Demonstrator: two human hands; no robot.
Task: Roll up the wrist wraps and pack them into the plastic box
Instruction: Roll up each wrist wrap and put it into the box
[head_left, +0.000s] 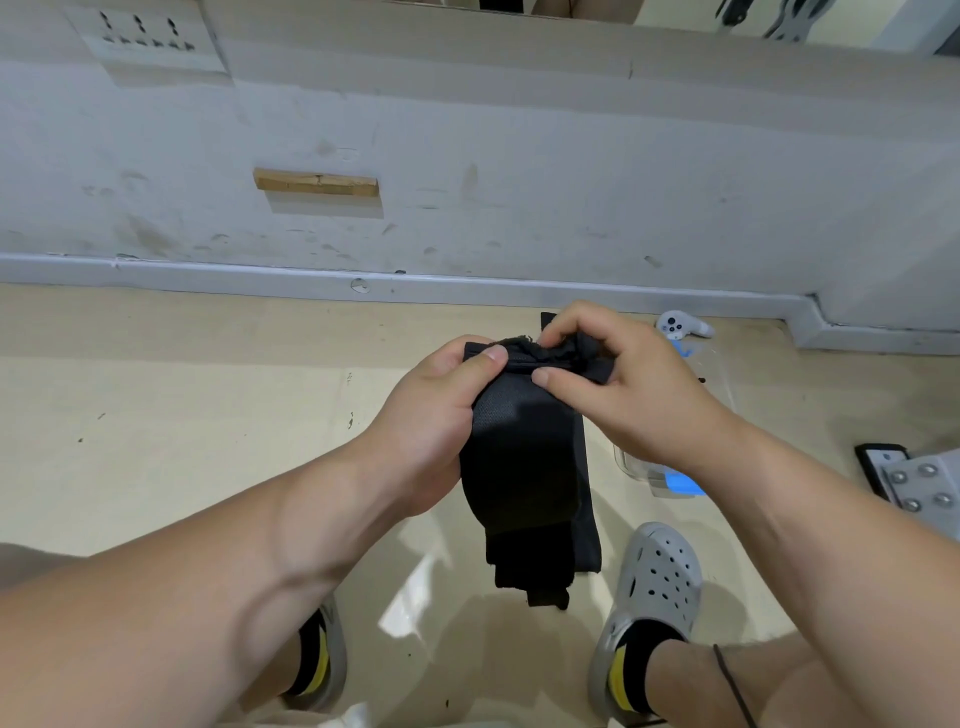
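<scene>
**Starting the roll at the wrap's top end**

Beige floor (182, 441) filled the view below a grey wall. The black wrist wrap (522, 457) hung in the air between the person's knees. Its top end was bunched up and its tail dangled loose above the floor. A second black strip (589, 540) lay flat on the floor right behind it, probably the other wrap, though I couldn't tell for sure.

The plastic box (670, 480) was clear with blue clips. It sat on the floor to the right, mostly hidden behind the right forearm, so I couldn't tell if the lid was on or off.

The left hand (441, 415) gripped the wrap's top left side, fingers curled round it. The right hand (628, 384) pinched the crumpled top edge. Both thumbs (491, 358) pressed on the near face.

Judgement: the roll had barely begun. To do it well, the frayed top should be flattened first, then folded square. Thumbs should keep the turns tight and the side edges aligned, letting the tail feed up. A loose core would likely telescope and not fit the box.
</scene>
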